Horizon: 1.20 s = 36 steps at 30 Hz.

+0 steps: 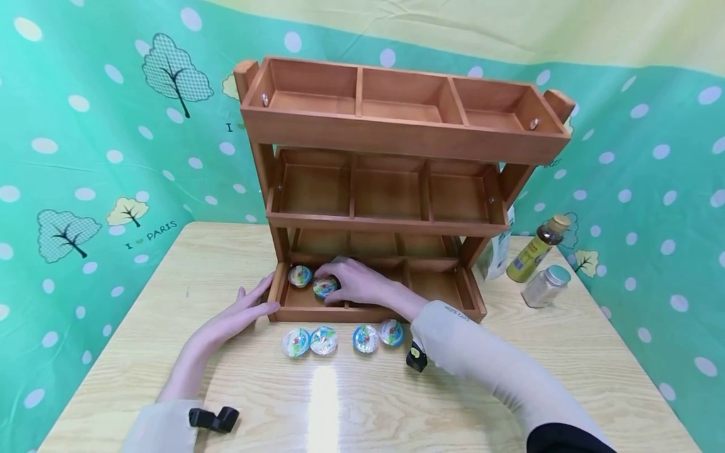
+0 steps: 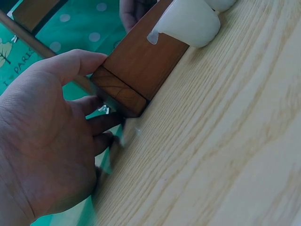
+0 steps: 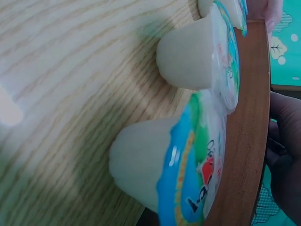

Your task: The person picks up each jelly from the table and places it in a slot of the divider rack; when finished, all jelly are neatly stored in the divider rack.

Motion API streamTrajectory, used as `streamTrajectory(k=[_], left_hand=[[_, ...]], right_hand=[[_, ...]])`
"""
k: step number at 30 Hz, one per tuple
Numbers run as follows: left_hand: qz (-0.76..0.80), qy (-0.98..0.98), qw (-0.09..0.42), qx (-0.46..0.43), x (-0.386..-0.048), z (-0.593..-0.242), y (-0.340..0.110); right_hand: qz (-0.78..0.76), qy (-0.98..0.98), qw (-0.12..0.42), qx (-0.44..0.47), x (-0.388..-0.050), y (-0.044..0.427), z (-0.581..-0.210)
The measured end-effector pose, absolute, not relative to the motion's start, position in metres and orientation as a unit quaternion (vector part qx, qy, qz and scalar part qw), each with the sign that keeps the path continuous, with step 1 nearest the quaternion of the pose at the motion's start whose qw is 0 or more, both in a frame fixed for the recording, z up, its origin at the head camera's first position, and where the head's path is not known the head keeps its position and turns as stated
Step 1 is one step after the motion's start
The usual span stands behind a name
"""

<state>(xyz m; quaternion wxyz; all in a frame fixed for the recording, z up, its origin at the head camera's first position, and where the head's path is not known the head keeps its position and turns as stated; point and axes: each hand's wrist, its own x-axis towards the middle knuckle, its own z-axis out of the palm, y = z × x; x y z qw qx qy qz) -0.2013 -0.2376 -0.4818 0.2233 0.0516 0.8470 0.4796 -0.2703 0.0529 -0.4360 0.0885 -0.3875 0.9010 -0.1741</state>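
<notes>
The wooden rack (image 1: 379, 135) has three tiers, each with three compartments. Inside the bottom tier's left compartment, my right hand (image 1: 359, 283) holds a jelly cup (image 1: 323, 287) between thumb and fingers. Another jelly cup (image 1: 299, 275) sits just left of it. My left hand (image 1: 235, 319) touches the bottom tier's left end; in the left wrist view that hand (image 2: 51, 132) has its thumb at the corner of the wooden tray (image 2: 136, 61) and its fingers along the side. The right wrist view shows my right hand (image 3: 288, 141) behind the tray's front board (image 3: 251, 113), its fingertips hidden.
Several jelly cups (image 1: 365, 338) stand in a row on the table (image 1: 255, 390) before the rack, two left and two right. Right of the rack are a white-green packet (image 1: 498, 255), a corked bottle (image 1: 532, 253) and a teal-lidded jar (image 1: 545, 287). A polka-dot cloth (image 1: 85, 151) hangs behind.
</notes>
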Motion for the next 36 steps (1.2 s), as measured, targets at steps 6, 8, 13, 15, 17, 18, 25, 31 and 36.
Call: streamTrajectory(k=[6,8,13,15,17,18,25,31,36], left_hand=[[0.481,0.847,0.222,0.049,-0.201,-0.483,-0.236],[0.484,0.845,0.222,0.048,-0.202,-0.484,-0.236],[0.489,0.842,0.223,0.049,-0.2,-0.484,-0.236],[0.486,0.843,0.224,0.048,-0.2,-0.483,-0.236],[0.484,0.844,0.225,0.045,-0.199,-0.483,-0.237],[0.483,0.845,0.227,0.045,-0.199,-0.483,-0.237],[0.478,0.847,0.227,0.041,-0.201,-0.485,-0.236],[0.48,0.846,0.228,0.045,-0.201,-0.484,-0.233],[0.478,0.847,0.228,0.042,-0.2,-0.481,-0.235]], right_hand=[[-0.194,0.896,0.089,-0.39,-0.272,0.06,-0.435],[-0.215,0.895,0.087,-0.381,-0.27,0.064,-0.434],[-0.306,0.884,0.055,-0.35,-0.258,0.081,-0.432],[-0.356,0.869,0.035,-0.342,-0.25,0.089,-0.432],[-0.401,0.852,0.012,-0.335,-0.242,0.098,-0.432],[-0.42,0.845,0.0,-0.331,-0.237,0.103,-0.432],[-0.501,0.815,-0.045,-0.29,-0.199,0.136,-0.435],[-0.484,0.82,-0.033,-0.302,-0.179,0.168,-0.444],[-0.431,0.841,0.008,-0.328,-0.177,0.186,-0.441]])
